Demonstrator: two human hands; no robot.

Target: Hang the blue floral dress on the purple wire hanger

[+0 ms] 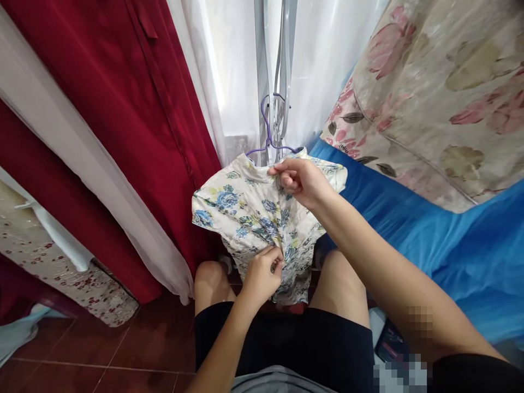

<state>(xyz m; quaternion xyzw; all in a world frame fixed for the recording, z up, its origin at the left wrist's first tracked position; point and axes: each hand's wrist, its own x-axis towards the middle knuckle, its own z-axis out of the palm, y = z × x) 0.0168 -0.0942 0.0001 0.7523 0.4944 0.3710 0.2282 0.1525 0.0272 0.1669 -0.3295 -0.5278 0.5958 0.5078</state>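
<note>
**One flowery shirt, two hands**

One flowery shirt [254, 218] hangs on one purple hanger [268, 134] above the person's knees. The right hand [301, 180] has its grip pinching the collar. The left hand [262, 273] pinches the cloth lower down. One red curtain [123, 109] hangs beside it.

Blue-flowered cream shirt [249, 218], purple hanger [267, 128]

A red curtain [123, 109] hangs left, a blue sheet [450, 240] (rumpled) spreads right.
</note>
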